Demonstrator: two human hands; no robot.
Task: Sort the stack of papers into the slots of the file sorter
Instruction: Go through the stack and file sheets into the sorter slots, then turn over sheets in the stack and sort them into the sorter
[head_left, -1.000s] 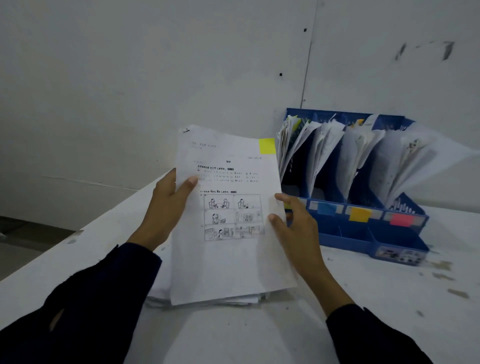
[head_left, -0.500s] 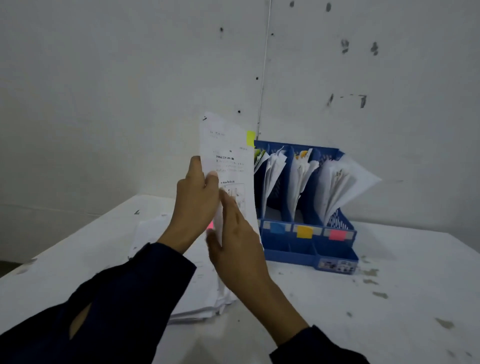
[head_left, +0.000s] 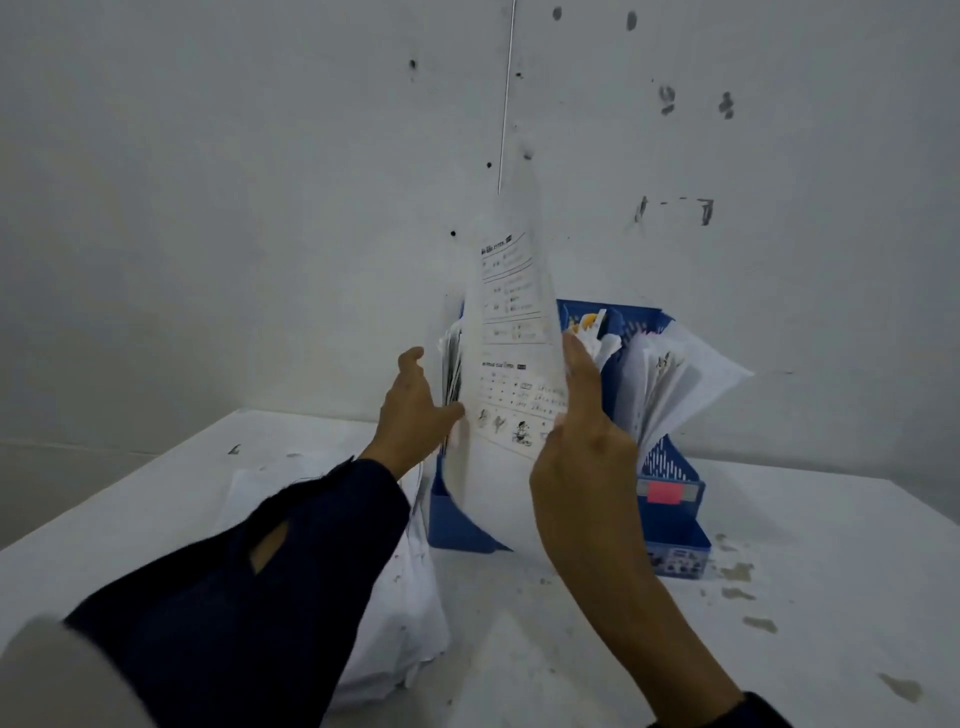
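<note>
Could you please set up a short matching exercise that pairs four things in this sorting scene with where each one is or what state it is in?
Things:
1. sheet
2. paper stack
3. file sorter
4. pink label

Places or states:
A. stuck on the front of the sorter's rightmost slot
B. lying flat on the table under the left sleeve
C. held upright between the two hands
D. standing on the table by the wall, papers fanning out of its slots

Pairs: 1-C, 2-B, 3-D, 4-A
</note>
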